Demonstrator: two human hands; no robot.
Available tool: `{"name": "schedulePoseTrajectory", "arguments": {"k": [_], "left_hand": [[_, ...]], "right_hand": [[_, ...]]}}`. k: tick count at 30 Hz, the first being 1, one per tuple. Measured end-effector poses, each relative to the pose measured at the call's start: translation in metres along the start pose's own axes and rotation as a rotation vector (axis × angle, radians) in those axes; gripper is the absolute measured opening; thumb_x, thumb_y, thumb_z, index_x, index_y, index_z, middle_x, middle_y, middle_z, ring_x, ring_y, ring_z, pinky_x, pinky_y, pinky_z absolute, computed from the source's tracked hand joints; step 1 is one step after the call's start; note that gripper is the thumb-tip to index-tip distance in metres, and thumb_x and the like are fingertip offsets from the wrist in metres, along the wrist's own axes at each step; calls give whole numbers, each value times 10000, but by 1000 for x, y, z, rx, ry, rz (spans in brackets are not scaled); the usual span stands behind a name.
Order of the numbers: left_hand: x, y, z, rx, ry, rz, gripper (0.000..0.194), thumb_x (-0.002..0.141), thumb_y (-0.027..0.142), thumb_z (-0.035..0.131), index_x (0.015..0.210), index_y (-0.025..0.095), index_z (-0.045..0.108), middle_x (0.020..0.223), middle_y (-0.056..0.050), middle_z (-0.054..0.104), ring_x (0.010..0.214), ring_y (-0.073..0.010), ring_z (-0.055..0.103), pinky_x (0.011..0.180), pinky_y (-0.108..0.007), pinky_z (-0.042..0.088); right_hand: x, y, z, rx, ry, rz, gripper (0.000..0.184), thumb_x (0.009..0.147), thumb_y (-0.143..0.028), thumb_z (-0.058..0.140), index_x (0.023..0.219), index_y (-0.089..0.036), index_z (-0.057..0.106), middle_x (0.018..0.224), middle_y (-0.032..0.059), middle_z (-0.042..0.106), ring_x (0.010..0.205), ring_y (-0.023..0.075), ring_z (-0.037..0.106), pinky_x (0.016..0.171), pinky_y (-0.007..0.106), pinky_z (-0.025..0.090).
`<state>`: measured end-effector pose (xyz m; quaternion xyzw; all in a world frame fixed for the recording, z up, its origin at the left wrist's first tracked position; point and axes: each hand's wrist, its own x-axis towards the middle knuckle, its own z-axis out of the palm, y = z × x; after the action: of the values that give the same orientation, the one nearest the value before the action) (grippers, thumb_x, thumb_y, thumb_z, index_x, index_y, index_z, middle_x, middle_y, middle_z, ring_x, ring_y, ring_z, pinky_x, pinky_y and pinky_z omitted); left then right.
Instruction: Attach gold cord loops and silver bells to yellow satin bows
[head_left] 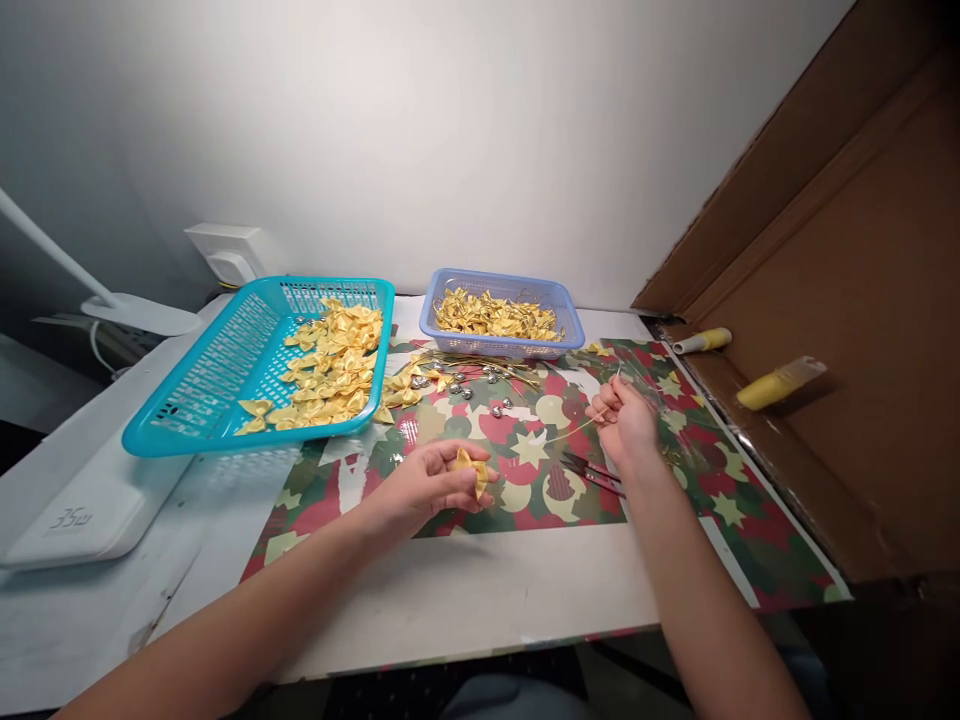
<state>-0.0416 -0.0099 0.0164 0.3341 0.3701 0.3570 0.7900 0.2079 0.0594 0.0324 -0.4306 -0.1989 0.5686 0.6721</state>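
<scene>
My left hand (439, 478) pinches a yellow ribbon bow (471, 470) between thumb and fingers, above the patterned sheet. To the right, my right hand (626, 425) is closed with the fingertips pressed together on a thin gold cord (574, 430), which trails from it toward the left. A small pale tip shows above those fingers; I cannot make out what it is. Small scissors-like snips (596, 474) lie beside my right wrist, partly hidden by it. Several silver bells (499, 410) are scattered on the sheet beyond my hands.
A turquoise basket (217, 440) with loose yellow bows stands at the left, its edge over a white power bank (82, 520). Behind, a lilac basket (487, 347) holds bows with cords. Gold cords (480, 362) lie before it. Cardboard (840, 300) with two yellow-and-white tubes walls the right.
</scene>
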Motion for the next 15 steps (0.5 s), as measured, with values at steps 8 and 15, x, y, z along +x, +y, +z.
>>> {"name": "schedulePoseTrajectory", "arguments": {"k": [8, 15], "left_hand": [[-6, -2, -1, 221, -95, 81, 324, 776, 257, 751, 972, 185, 504, 833, -51, 756, 713, -145, 710, 644, -245, 523], [-8, 3, -4, 305, -142, 232, 320, 796, 249, 731, 867, 203, 423, 801, -13, 712, 835, -172, 709, 637, -230, 503]], "right_hand": [[11, -7, -9, 5, -17, 157, 399, 961, -103, 322, 580, -198, 253, 409, -106, 174, 333, 63, 131, 315, 149, 216], [16, -8, -12, 4, -5, 204, 403, 968, -112, 324, 589, -204, 220, 410, -116, 137, 329, 60, 109, 301, 137, 187]]}}
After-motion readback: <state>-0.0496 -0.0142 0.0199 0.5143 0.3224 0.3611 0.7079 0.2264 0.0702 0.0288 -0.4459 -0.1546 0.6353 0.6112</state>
